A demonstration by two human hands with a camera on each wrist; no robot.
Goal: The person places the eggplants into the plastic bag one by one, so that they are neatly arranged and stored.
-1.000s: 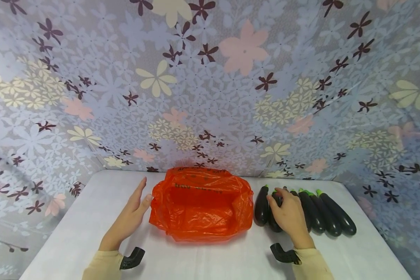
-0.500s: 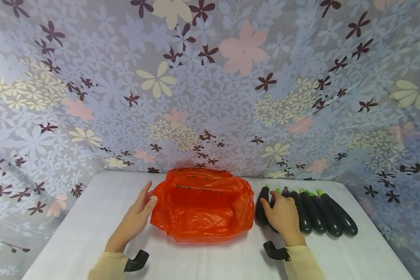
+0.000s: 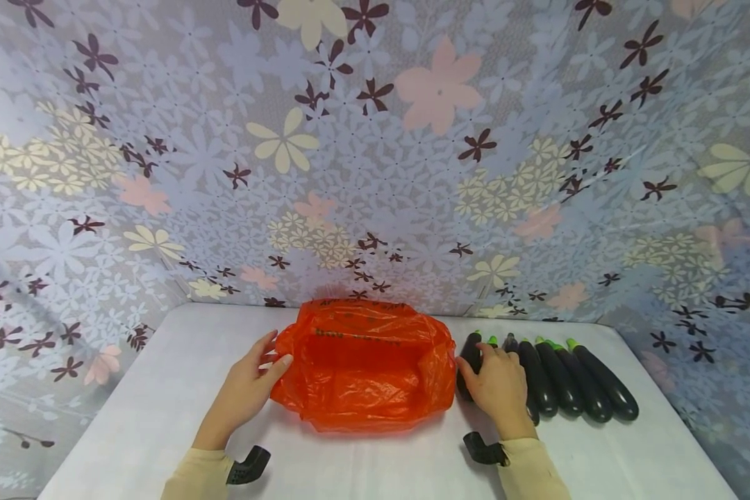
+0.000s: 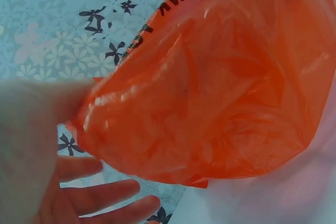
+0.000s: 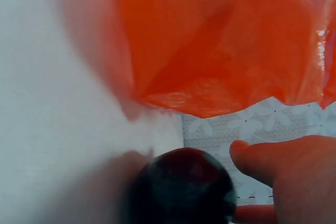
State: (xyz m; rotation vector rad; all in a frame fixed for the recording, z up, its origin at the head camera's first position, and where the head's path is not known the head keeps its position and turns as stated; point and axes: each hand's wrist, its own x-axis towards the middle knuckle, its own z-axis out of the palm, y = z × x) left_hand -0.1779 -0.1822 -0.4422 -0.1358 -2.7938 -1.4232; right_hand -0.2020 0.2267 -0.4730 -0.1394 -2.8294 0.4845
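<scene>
An orange-red plastic bag (image 3: 369, 396) with dark lettering stands with its mouth spread wide at mid-table. My left hand (image 3: 248, 385) is at the bag's left rim, the thumb touching the plastic. In the left wrist view the fingers (image 4: 105, 198) extend straight below the bag. My right hand (image 3: 496, 385) hovers over the left end of a row of dark eggplants (image 3: 590, 385), its thumb near the bag's right side. The leftmost eggplant (image 3: 473, 351) lies partly under this hand; its rounded end shows in the right wrist view, apart from the thumb (image 5: 247, 156).
The eggplants lie side by side on a white-covered table (image 3: 375, 472), green stem ends pointing away. A flower-patterned cloth wall (image 3: 375, 173) rises behind the table and at both sides. Black wrist mounts (image 3: 250, 464) stick out from both sleeves.
My left hand has moved right, up to the bag's rim. The right hand has shifted left along the eggplants toward the bag, uncovering those on the right. The bag has barely moved.
</scene>
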